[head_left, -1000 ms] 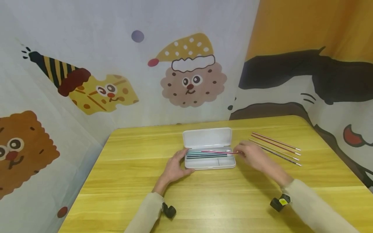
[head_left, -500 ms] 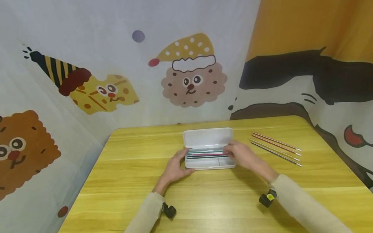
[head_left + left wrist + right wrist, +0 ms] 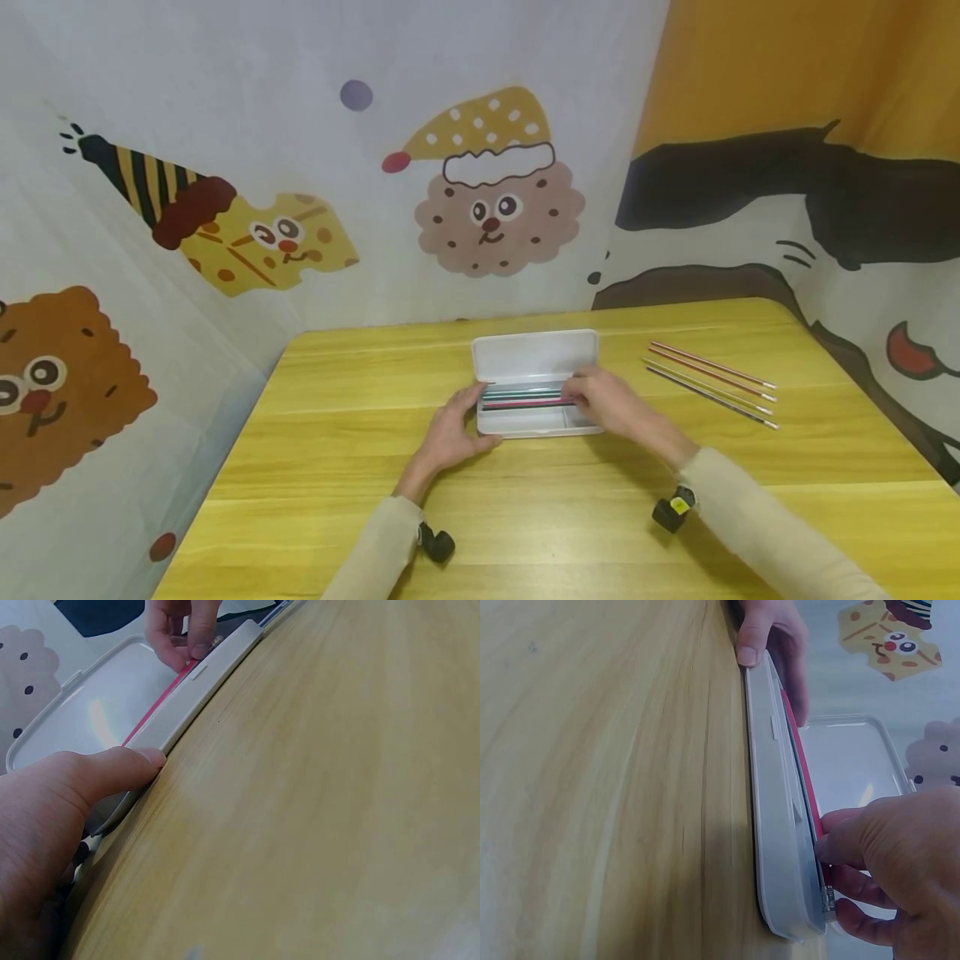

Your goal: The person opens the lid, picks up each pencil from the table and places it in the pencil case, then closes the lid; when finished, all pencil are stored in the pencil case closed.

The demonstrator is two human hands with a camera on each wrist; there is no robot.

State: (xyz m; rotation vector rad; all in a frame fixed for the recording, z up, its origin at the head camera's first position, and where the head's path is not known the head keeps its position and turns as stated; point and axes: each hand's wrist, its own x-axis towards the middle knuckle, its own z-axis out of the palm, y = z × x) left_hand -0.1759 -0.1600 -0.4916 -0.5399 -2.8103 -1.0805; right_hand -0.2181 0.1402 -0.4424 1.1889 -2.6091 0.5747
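A white pencil case (image 3: 517,423) lies on the table with its lid tilted back. My left hand (image 3: 448,435) grips its left end, thumb at the front wall (image 3: 180,705) and fingers round the far side. Over the right part of the case, my right hand (image 3: 609,402) pinches a red pencil (image 3: 799,746) close to its metal-banded eraser end. That pencil lies lengthwise along the case, level with the rim in the wrist views. Beside it in the case are several dark green pencils (image 3: 513,392), their right ends hidden by my right hand.
To the right of the case lie several loose pencils, among them a red one (image 3: 708,372) and a dark blue one (image 3: 708,395). The case's lid (image 3: 528,354) stands up behind. A cartoon-printed cloth (image 3: 300,150) hangs behind the wooden table (image 3: 570,517).
My right hand has moved left with the red pencil, from beyond the case's right end to over the case. The pencil has shifted towards the front of the row. My left hand stays put.
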